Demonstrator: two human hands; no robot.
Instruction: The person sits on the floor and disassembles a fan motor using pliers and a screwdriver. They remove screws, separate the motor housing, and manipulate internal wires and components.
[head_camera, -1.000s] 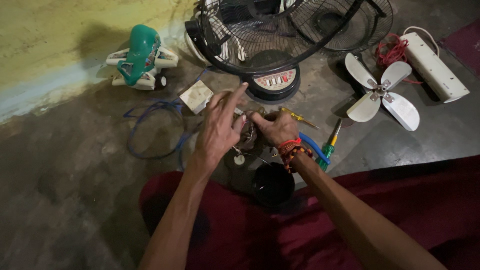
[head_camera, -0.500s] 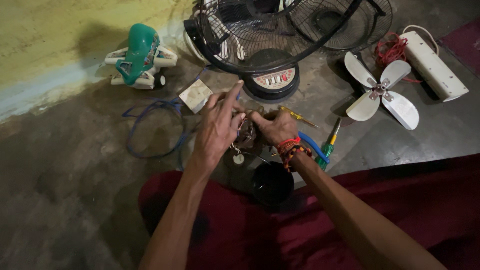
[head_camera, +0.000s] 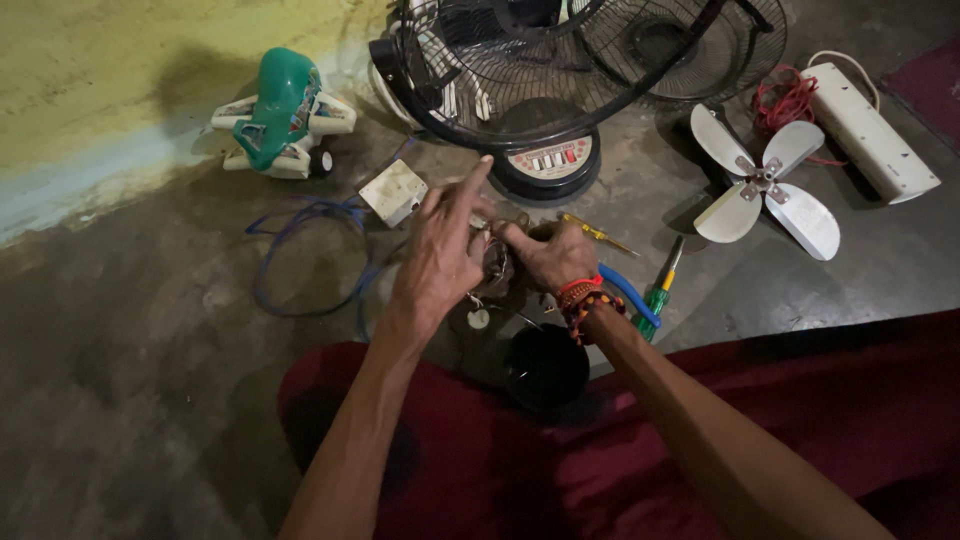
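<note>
Head view, almost unchanged from half a second back: left grip (head_camera: 440, 250) still curled round one side of the small dark motor part (head_camera: 497, 266) with index finger raised, right grip (head_camera: 552, 255) still pinching the other side, so work apparently steady on the same spot. Held just above the rough grey concrete floor (head_camera: 150, 380), near the glossy black round cup (head_camera: 545, 368) and before the fan base (head_camera: 545, 165). Nearby: smooth white four-lobed plastic blade (head_camera: 790, 215), looped blue wire (head_camera: 290, 215), green-handled screwdriver (head_camera: 656, 298).
</note>
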